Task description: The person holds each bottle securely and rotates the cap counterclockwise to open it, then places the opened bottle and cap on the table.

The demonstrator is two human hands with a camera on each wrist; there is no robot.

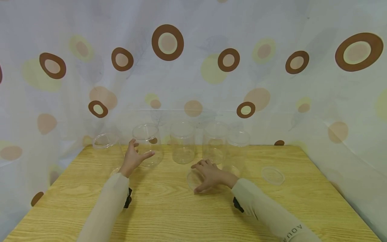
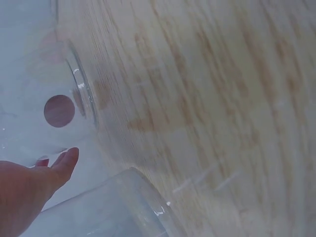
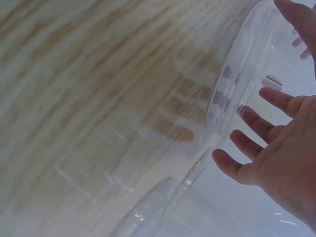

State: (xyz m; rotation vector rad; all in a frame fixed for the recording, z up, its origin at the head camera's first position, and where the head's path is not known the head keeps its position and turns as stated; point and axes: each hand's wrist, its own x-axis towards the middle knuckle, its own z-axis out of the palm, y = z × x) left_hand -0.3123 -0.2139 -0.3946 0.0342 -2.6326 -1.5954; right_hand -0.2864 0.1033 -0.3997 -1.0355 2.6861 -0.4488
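Plainly, wood-grain table (image 1: pixel 169 215): bore five transparent jars (image 1: pixel 182 148); a nudge could have toppled one.
Left hand (image 1: pixel 134 159): fingers spread beside second-left jar (image 1: pixel 151 145), contact unclear.
Right hand (image 1: pixel 210 174): fingers spread.
Round lid (image 1: pixel 192 181): showed partly beneath that hand; uneven pressure might have skidded it.

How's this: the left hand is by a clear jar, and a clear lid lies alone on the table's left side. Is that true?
No: the head view shows the clear lid lying alone on the right side of the table, not the left. The left hand is by a clear jar.
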